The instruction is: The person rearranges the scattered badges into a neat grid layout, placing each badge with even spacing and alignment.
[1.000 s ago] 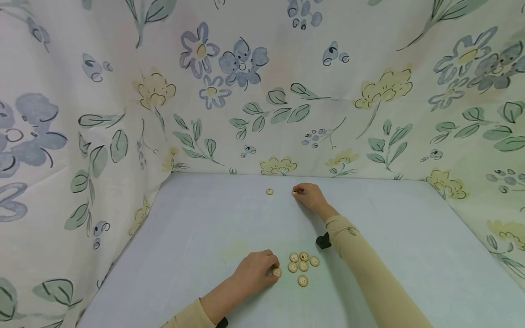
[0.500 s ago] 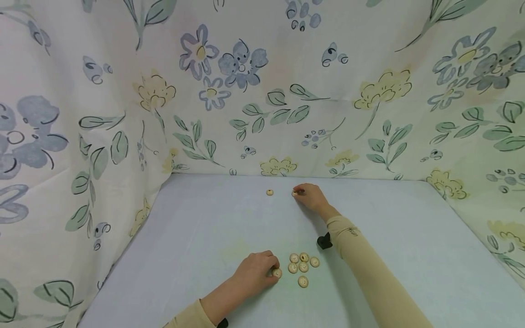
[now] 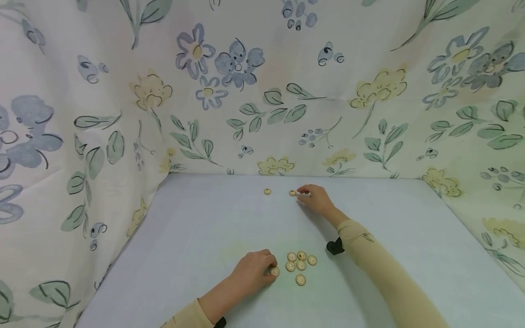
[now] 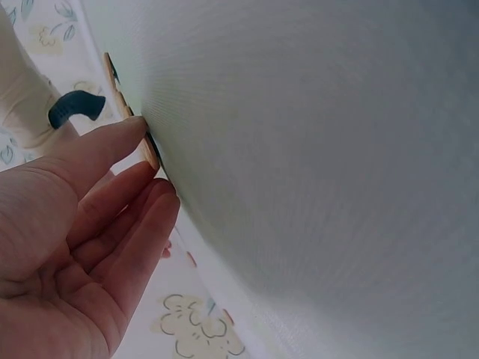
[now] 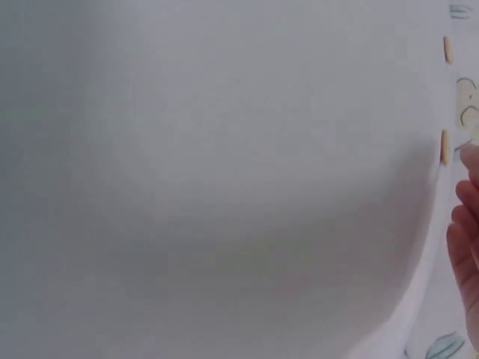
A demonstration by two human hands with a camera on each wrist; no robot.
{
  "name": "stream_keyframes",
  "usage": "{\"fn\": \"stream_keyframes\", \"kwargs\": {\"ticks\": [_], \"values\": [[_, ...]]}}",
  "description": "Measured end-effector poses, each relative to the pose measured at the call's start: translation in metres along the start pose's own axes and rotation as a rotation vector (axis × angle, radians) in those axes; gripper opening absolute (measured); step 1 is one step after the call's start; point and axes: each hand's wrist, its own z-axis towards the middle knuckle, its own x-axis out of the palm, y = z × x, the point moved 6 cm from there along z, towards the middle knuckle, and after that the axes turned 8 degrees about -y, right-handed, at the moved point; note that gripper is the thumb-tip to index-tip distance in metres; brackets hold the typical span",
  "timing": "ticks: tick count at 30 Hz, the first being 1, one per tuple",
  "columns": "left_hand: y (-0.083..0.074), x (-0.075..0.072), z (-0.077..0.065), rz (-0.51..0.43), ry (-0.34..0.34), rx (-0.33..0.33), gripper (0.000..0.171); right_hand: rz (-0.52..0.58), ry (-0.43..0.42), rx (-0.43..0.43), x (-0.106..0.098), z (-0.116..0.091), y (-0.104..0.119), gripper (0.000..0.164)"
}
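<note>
Toward the far edge of the table (image 3: pixel 213 228), my right hand (image 3: pixel 318 199) has its fingers parted just beside a far button (image 3: pixel 292 193); the right wrist view cuts that hand off. Nearer me, my left hand (image 3: pixel 252 272) pinches a near button (image 3: pixel 275 271), partly hidden by my fingers. Six more buttons (image 3: pixel 301 265) lie beside it, their face details too small to read.

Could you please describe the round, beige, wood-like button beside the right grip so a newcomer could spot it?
Start at the pale, flat tabletop and look to its far edge, below the white floral fabric. Near that edge lies the round beige button; unlike the similar button to its left, it is right beside the bare right grip.
</note>
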Motion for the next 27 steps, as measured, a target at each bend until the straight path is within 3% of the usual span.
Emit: {"fn": "stream_keyframes", "kwargs": {"ticks": [11,27], "values": [[-0.004,-0.002,0.0,-0.015,0.0,0.007,0.012,0.076,-0.04,-0.006,-0.018,-0.029,-0.01,0.022],[-0.005,-0.004,0.0,-0.02,-0.012,0.019,0.01,0.157,0.048,-0.011,-0.023,-0.078,0.01,0.021]]}}
